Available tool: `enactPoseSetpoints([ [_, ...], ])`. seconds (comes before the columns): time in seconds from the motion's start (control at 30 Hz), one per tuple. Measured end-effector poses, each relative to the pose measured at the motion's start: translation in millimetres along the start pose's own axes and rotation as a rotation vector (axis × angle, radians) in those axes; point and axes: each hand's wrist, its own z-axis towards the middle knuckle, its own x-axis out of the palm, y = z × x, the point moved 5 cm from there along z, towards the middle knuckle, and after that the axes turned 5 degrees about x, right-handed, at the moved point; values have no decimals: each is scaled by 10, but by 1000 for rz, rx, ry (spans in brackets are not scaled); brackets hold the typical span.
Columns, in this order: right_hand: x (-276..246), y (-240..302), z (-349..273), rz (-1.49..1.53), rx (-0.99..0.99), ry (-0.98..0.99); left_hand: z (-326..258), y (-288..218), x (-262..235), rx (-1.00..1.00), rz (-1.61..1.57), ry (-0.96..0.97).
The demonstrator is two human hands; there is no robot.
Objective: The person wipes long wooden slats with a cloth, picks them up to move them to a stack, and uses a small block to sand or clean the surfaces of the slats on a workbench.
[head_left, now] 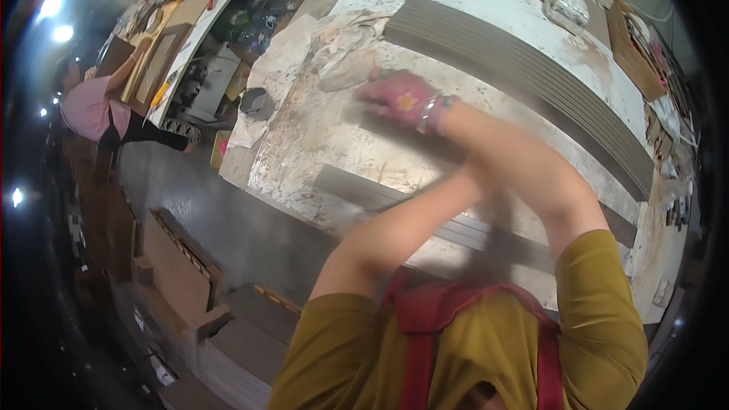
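My right hand (400, 99), in a pink glove with a yellow flower on its back and a shiny band at the wrist, is over the far left end of a dark grey-brown strip (414, 134). Motion smears its fingers, so I cannot make out whether it holds anything. My left forearm (414, 216) runs beneath my right forearm, which hides the left hand. Closer to me lies another strip (353, 188) with lengthwise lines, partly covered by my left arm. Beyond my hands, several long grey-brown strips (524, 76) lie side by side in a row.
A stained white worktable (296, 175) carries crumpled cloths (345, 49) and a grey roll (257, 104) at left. A plastic-wrapped bundle (568, 1) sits at far right. Cardboard boxes (175, 262) stand lower left. A person in pink (95, 110) works at another bench.
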Motion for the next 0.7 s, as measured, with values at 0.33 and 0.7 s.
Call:
enactPoseSetpoints([
  [0.33, 43, -344, 446, -345, 69, -14, 281, 345, 645, -536, -51, -145],
  [0.7, -1054, -900, -2260, 308, 435, -349, 325, 337, -49, 299, -19, 226],
])
